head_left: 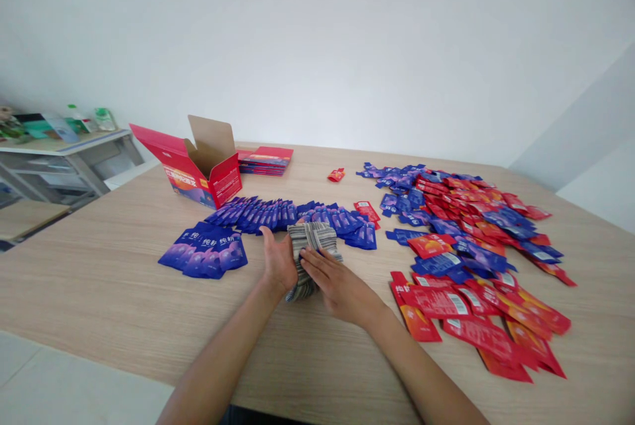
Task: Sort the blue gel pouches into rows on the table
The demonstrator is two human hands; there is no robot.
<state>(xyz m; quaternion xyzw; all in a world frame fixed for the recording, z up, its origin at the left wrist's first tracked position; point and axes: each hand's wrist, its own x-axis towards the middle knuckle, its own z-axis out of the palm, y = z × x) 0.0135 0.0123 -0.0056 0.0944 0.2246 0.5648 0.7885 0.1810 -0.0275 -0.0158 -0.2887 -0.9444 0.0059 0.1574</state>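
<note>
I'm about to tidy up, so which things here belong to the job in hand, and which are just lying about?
In hand:
- striped cloth, with the right hand on it and left hand at its edge

Lying about, untouched, though possibly part of wider work:
- blue packets
- red packets
- open red box
- flat stack

from the person's head, the single camera is looking forward and down across the table [99, 293], facing the pale wall [317, 48] behind it. it is viewing the left hand [280, 262] and right hand [342, 286] from close above, just below mid-frame, with the forearms [223, 352] running up from the bottom edge.
</note>
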